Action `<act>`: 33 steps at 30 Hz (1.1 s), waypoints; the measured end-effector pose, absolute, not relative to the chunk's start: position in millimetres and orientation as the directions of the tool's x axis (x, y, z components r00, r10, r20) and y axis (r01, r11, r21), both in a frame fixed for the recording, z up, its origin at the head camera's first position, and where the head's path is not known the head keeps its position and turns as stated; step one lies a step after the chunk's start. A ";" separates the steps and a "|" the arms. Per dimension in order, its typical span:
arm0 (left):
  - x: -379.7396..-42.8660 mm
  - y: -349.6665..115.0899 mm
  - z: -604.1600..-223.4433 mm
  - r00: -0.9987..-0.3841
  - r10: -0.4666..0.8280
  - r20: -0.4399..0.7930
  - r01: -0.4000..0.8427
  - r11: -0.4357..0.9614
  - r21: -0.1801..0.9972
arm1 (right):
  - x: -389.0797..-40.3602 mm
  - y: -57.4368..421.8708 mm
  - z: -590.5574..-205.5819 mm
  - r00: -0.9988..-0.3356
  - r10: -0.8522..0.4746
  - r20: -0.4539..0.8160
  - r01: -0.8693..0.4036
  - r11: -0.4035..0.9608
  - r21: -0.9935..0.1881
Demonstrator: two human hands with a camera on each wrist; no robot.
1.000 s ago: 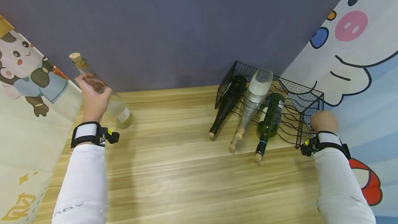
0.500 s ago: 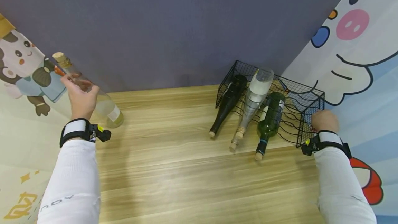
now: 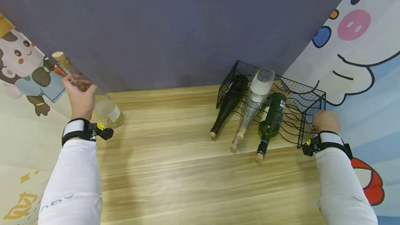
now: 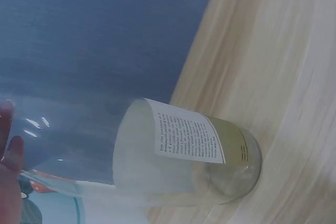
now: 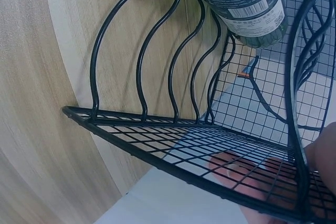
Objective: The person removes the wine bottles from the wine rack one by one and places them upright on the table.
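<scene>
My left hand (image 3: 80, 96) grips a clear corked glass bottle (image 3: 106, 108) around its upper body. The bottle stands at the table's left, its cork pointing up. In the left wrist view, a printed label (image 4: 186, 132) shows low on the glass. On the right, my right hand (image 3: 326, 121) holds the end panel of a black wire bottle rack (image 3: 307, 108); its fingers (image 5: 239, 177) show through the mesh. Lying in the rack are a dark bottle (image 3: 230, 103), clear bottles (image 3: 254, 100) one above another, and a green bottle (image 3: 272, 117), corks toward me.
A wooden table (image 3: 175, 169) runs across the view, with a grey-blue wall panel (image 3: 172, 34) behind it. Cartoon-printed sheets border the table at left (image 3: 31, 131) and right (image 3: 359, 79). The rack's wavy wires (image 5: 142, 61) are bare beside the green bottle.
My left hand has moved left along with the clear bottle, then nearly stopped. The right hand and the rack have stayed put.
</scene>
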State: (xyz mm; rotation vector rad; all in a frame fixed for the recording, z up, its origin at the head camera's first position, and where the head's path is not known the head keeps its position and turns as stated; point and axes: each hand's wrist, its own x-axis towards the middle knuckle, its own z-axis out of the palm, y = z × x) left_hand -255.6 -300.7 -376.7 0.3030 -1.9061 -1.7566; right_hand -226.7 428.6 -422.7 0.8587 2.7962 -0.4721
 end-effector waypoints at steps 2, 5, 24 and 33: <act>-255.0 -301.6 -377.4 -0.842 -0.497 0.210 0.175 0.116 0.978 | -227.0 428.7 -423.3 -0.816 0.515 -0.263 0.573 0.781 -0.248; -255.2 -304.5 -383.0 -0.838 -0.512 0.190 0.162 0.100 0.982 | -227.5 429.4 -423.1 -0.817 0.513 -0.263 0.571 0.783 -0.248; -262.0 -305.9 -350.5 -0.638 -0.686 0.349 0.527 -0.060 0.848 | -227.1 425.7 -419.6 -0.817 0.523 -0.241 0.572 0.786 -0.235; -261.0 -297.2 -322.6 -0.597 -0.691 0.408 0.584 -0.025 0.811 | -226.5 424.8 -418.8 -0.813 0.523 -0.254 0.576 0.784 -0.230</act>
